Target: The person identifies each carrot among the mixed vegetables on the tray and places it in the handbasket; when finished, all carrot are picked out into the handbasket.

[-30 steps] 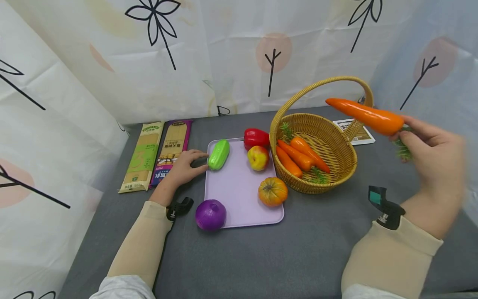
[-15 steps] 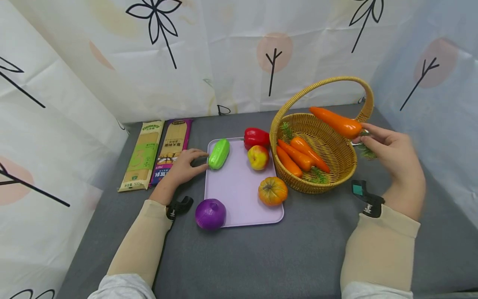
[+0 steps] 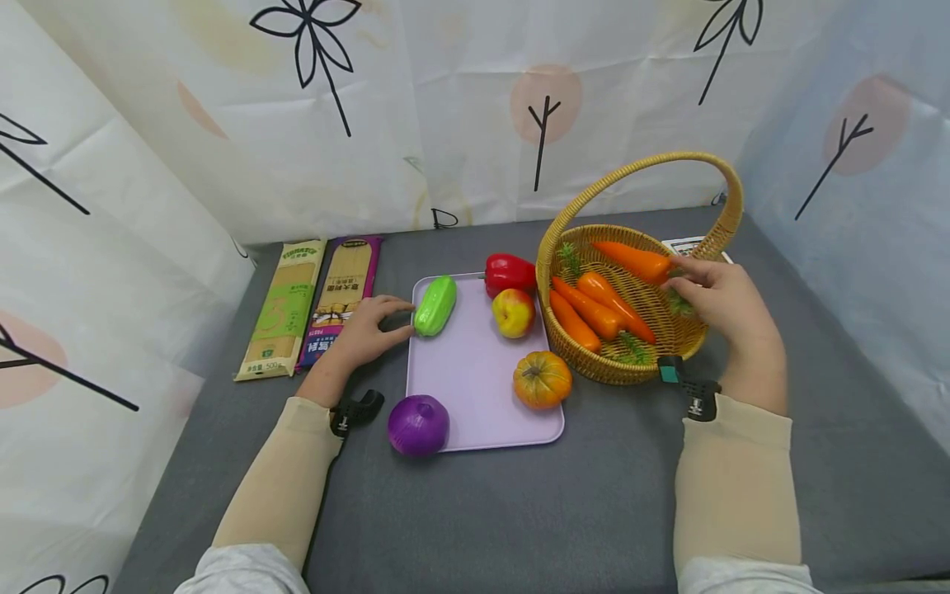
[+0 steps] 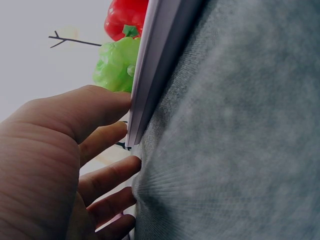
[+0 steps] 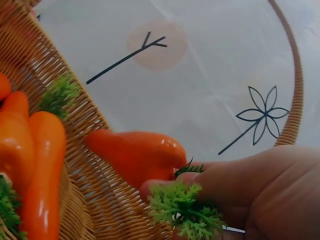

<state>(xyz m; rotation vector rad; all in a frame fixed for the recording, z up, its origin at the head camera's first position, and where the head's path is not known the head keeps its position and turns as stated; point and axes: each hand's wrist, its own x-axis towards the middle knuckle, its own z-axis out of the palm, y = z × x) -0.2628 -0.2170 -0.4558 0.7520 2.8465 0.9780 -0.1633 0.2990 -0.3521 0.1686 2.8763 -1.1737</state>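
Note:
My right hand (image 3: 716, 297) pinches an orange carrot (image 3: 633, 261) by its leafy end, thumb and fingers round the top. The carrot lies tilted inside the wicker basket (image 3: 686, 326), its tip pointing to the back left; green leaves (image 5: 185, 210) hang below the fingers in the right wrist view. Several other carrots (image 3: 597, 307) rest in the basket. At the left edge of the lilac tray (image 3: 475, 371), my left hand (image 3: 369, 330) lies with relaxed fingers, fingertips right at the rim beside a green, cucumber-like vegetable (image 3: 435, 306). The left wrist view shows its lower fingertips against the grey cloth.
On the tray are a red bell pepper (image 3: 509, 275), a red-yellow peach (image 3: 514, 313) and a small orange pumpkin (image 3: 543, 380). A purple onion (image 3: 419, 426) overlaps its front left corner. Two noodle packs (image 3: 282, 309) lie left. The basket's tall handle (image 3: 638, 169) arches overhead.
My right hand has carried the carrot leftward and down, from beside the basket handle into the basket. My left hand has stayed at the tray's edge.

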